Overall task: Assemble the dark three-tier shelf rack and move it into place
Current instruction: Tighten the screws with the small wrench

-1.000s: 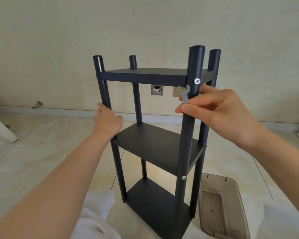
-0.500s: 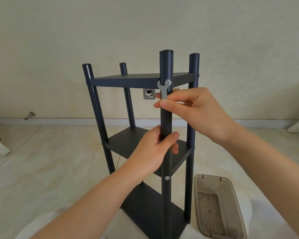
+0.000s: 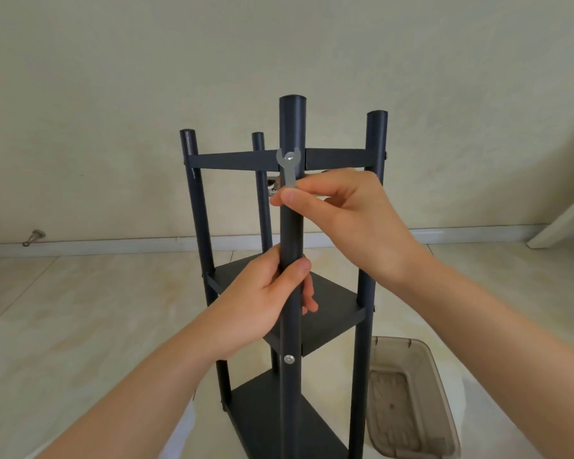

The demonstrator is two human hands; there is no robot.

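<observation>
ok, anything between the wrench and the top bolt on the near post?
Nothing visible: the wrench sits with its open end on the top bolt; right hand pinches its handle, left hand grips the near post well below.

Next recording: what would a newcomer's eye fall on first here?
The dark shelf rack stands upright mid-frame on the pale floor. At its top tier, the right hand pinches a small grey wrench fitted over a bolt on the nearest post, while the left hand grips that post lower down. A brownish plastic bin sits on the floor at lower right.
</observation>
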